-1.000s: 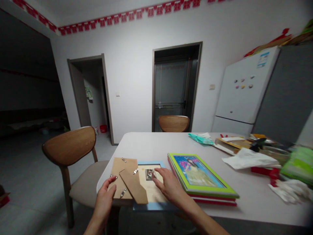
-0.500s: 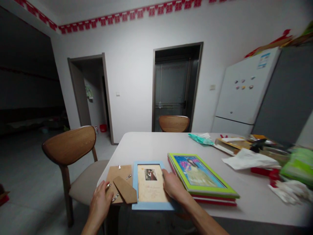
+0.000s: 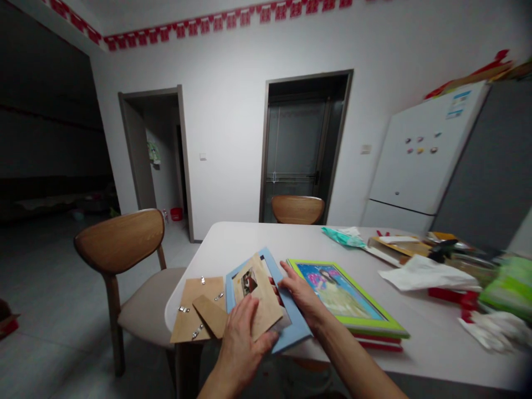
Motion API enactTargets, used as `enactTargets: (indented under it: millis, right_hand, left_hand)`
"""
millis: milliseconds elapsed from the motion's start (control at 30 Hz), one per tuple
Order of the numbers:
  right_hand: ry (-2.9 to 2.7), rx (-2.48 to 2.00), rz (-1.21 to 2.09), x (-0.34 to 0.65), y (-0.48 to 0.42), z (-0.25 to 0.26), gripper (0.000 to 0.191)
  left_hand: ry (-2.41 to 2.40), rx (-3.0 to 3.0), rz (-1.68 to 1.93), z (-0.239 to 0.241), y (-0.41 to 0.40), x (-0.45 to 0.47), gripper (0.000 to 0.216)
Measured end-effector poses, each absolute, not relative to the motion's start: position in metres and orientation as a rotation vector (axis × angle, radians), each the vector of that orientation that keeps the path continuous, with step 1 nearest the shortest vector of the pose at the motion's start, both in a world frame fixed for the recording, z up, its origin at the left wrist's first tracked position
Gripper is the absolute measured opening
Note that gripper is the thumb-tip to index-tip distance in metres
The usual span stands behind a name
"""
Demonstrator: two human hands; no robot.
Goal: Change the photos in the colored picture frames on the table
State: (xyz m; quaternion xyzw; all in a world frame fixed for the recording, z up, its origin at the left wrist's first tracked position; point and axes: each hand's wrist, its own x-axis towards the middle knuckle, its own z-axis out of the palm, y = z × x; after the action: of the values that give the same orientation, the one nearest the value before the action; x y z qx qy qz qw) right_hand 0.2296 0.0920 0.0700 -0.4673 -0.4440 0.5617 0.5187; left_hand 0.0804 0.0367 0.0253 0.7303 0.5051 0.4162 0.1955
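A light-blue picture frame (image 3: pixel 296 331) is tilted up at the table's front edge. My right hand (image 3: pixel 302 295) is closed around its right side, and some fingertips show through the opening. In front of the frame, a beige card (image 3: pixel 266 311) with a small photo printed on it leans at an angle. My left hand (image 3: pixel 245 335) grips this card at its lower left, fingers on its face and thumb at the bottom edge. Left of them lies the brown frame backing board (image 3: pixel 187 327), with metal clips and a folded stand (image 3: pixel 210 316).
A stack of picture frames, a green one (image 3: pixel 353 293) on top, lies right of my hands. Further right are white paper (image 3: pixel 428 271), a green bag (image 3: pixel 507 288) and crumpled tissue (image 3: pixel 490 332). A wooden chair (image 3: pixel 124 244) stands at the left.
My left hand has moved right from the backing board to the card. The card has come out of the frame's opening, and the frame has been lifted and turned.
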Motion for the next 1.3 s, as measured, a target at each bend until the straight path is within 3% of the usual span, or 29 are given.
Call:
enactTargets:
  millis: [67, 233, 500, 633, 1067, 1300]
  right_hand:
    - [-1.063, -1.049, 1.359, 0.224, 0.085, 0.079, 0.073]
    - [-1.252, -1.139, 1.291, 0.225, 0.082, 0.078, 0.072]
    - [-1.954, -1.605, 0.43, 0.241, 0.093, 0.038, 0.056]
    - [-2.072, -1.718, 0.264, 0.238, 0.093, 0.016, 0.054]
    - [-2.044, -1.768, 0.092, 0.237, 0.087, -0.007, 0.042]
    - [-2.058, -1.672, 0.131, 0.229, 0.078, 0.007, 0.045]
  left_hand:
    - [1.403, 2.069, 1.247, 0.035, 0.038, 0.085, 0.057]
    - [1.466, 2.125, 1.394, 0.05, 0.037, 0.081, 0.037]
    - [1.901, 1.623, 1.445, 0.038, 0.036, 0.015, 0.041]
    - [1.956, 1.558, 1.34, 0.016, 0.031, -0.002, 0.044]
    - [2.017, 2.144, 1.122, -0.02, 0.018, 0.0, 0.045]
    - [1.849, 2.407, 0.725, -0.011, 0.03, 0.008, 0.049]
